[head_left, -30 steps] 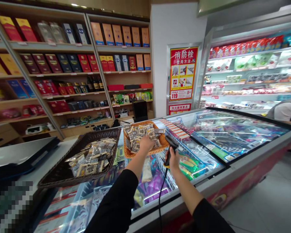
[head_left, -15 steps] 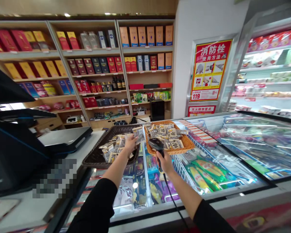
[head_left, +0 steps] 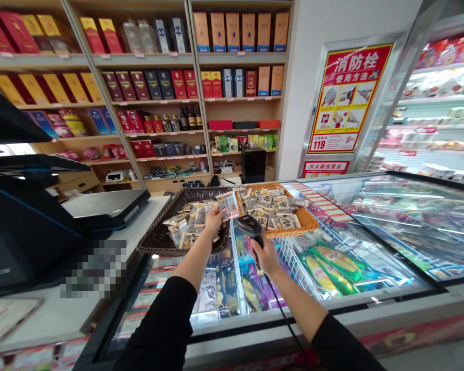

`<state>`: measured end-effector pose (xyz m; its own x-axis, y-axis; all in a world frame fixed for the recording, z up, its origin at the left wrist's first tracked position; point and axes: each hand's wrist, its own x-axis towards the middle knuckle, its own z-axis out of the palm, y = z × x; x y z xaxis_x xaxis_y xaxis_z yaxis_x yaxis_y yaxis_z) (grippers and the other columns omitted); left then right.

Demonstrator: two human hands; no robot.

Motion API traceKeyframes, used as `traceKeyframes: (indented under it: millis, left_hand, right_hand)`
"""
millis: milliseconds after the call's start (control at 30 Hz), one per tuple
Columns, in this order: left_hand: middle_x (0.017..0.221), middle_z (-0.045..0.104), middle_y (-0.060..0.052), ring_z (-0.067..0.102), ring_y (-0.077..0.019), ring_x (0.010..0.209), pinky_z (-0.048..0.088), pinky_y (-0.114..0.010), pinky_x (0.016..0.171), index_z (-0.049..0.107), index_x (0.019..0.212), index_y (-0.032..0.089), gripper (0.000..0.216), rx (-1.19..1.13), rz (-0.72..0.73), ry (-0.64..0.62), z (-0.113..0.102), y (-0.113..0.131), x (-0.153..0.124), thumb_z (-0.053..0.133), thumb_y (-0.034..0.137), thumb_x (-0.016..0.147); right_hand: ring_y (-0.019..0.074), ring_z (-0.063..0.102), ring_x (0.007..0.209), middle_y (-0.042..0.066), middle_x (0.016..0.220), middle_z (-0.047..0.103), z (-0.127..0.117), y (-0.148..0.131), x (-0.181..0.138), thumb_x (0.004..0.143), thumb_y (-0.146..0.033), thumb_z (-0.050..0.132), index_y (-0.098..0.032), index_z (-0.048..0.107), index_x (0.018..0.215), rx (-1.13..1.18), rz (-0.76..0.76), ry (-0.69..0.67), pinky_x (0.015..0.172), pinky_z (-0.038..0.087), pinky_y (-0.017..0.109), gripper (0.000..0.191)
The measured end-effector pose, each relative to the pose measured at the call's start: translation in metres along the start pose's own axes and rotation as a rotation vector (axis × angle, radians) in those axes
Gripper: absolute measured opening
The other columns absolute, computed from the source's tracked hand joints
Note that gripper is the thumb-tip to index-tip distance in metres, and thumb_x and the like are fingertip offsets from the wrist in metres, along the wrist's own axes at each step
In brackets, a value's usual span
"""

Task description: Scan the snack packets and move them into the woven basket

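My left hand (head_left: 214,220) is closed on a small clear snack packet (head_left: 229,205), held over the right side of a dark brown wicker basket (head_left: 149,238). More such packets (head_left: 191,220) lie heaped in that basket. In my right hand (head_left: 266,255) is a black barcode scanner (head_left: 250,226), its head tilted left toward the packet and its cable trailing down. Just beyond the scanner, a light orange wicker basket (head_left: 308,220) holds several similar packets (head_left: 282,205) with cream labels. Both baskets rest on the freezer's glass top.
A chest freezer (head_left: 402,226) with bagged goods under its glass stretches to the right. On the left, a counter bears a flat weighing scale (head_left: 106,206) and a dark machine (head_left: 27,226). Shelves of boxes (head_left: 150,85) and a red poster (head_left: 350,100) stand behind.
The camera view has tilted slightly down and shifted left. The scanner's head now sits closer to the packet in my left hand, at the orange basket's near left edge.
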<state>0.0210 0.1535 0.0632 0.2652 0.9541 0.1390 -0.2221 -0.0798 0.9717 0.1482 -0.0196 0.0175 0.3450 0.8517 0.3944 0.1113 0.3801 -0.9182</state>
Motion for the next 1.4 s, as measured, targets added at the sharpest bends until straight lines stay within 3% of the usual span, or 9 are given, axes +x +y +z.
traceKeyframes:
  millis: [200,367,500,700,800,933,1133,1233,1400]
  left_hand:
    - [0.07,0.067,-0.002,0.063,-0.0153,0.064,0.049,-0.025,0.06,0.069,0.097,0.016,0.031,0.155,0.077,0.039,0.002,0.003,-0.003,0.07,0.036,0.074]
    - [0.068,0.062,0.0,0.056,-0.014,0.064,0.045,-0.026,0.067,0.06,0.126,0.018,0.043,0.489,0.346,0.361,-0.003,0.02,-0.015,0.058,0.029,0.084]
    - [0.091,0.067,-0.007,0.059,-0.0215,0.086,0.045,-0.034,0.079,0.061,0.126,0.023,0.039,0.775,0.317,0.568,-0.008,0.034,-0.029,0.048,0.025,0.089]
    - [0.132,0.053,-0.01,0.04,-0.0362,0.125,0.032,-0.052,0.1,0.071,0.109,0.026,0.033,1.154,0.229,0.628,0.002,0.042,-0.041,0.061,0.019,0.079]
    - [0.129,0.054,-0.01,0.044,-0.0333,0.122,0.031,-0.052,0.102,0.07,0.112,0.026,0.036,1.133,0.448,0.493,0.015,0.045,-0.041,0.054,0.015,0.082]
    - [0.113,0.065,-0.009,0.055,-0.0269,0.111,0.037,-0.043,0.101,0.073,0.104,0.024,0.035,1.116,0.64,0.047,0.049,0.04,-0.036,0.051,0.01,0.081]
    - [0.108,0.072,-0.006,0.064,-0.0246,0.104,0.045,-0.032,0.094,0.076,0.1,0.024,0.026,1.068,0.484,-0.555,0.138,0.004,-0.023,0.06,0.017,0.08]
    - [0.099,0.075,-0.005,0.067,-0.0256,0.095,0.048,-0.03,0.087,0.079,0.09,0.024,0.018,1.088,0.377,-0.652,0.165,-0.015,-0.012,0.067,0.02,0.076]
    - [0.089,0.076,-0.003,0.068,-0.0249,0.089,0.048,-0.026,0.081,0.078,0.092,0.03,0.034,1.08,0.333,-0.618,0.173,-0.027,0.008,0.079,0.019,0.059]
  right_hand:
    - [0.0103,0.041,0.031,-0.007,0.042,0.047,0.001,0.004,-0.001,0.087,-0.05,0.055,-0.022,0.051,0.072,0.014,0.005,-0.023,0.034,0.032,0.022,0.033]
    - [0.0102,0.043,0.033,-0.007,0.045,0.05,-0.007,0.015,0.003,0.086,-0.054,0.056,-0.022,0.05,0.074,0.082,0.026,0.04,0.034,0.035,0.022,0.034]
    - [0.0109,0.044,0.034,-0.006,0.049,0.053,-0.016,0.021,0.006,0.083,-0.058,0.058,-0.023,0.05,0.078,0.171,0.072,0.097,0.033,0.037,0.023,0.036]
    - [0.0102,0.043,0.033,-0.007,0.049,0.052,-0.022,0.011,0.008,0.081,-0.057,0.06,-0.023,0.048,0.075,0.262,0.103,0.229,0.032,0.034,0.023,0.037]
    - [0.0106,0.044,0.033,-0.007,0.052,0.053,-0.038,0.002,0.013,0.077,-0.059,0.062,-0.023,0.049,0.079,0.311,0.118,0.316,0.031,0.034,0.023,0.039]
    - [0.0112,0.043,0.032,-0.006,0.05,0.053,-0.082,0.001,0.021,0.076,-0.06,0.063,-0.023,0.047,0.074,0.266,0.093,0.456,0.031,0.033,0.025,0.041]
    - [0.011,0.045,0.031,-0.007,0.049,0.052,-0.127,0.014,0.017,0.076,-0.061,0.064,-0.023,0.045,0.071,0.212,0.104,0.575,0.03,0.034,0.024,0.043]
    - [0.0103,0.045,0.032,-0.007,0.052,0.052,-0.127,0.017,0.014,0.076,-0.063,0.062,-0.023,0.045,0.074,0.284,0.095,0.58,0.029,0.035,0.023,0.044]
    - [0.0096,0.044,0.031,-0.007,0.05,0.051,-0.119,0.017,0.016,0.075,-0.064,0.062,-0.023,0.044,0.071,0.261,0.127,0.6,0.028,0.034,0.022,0.045]
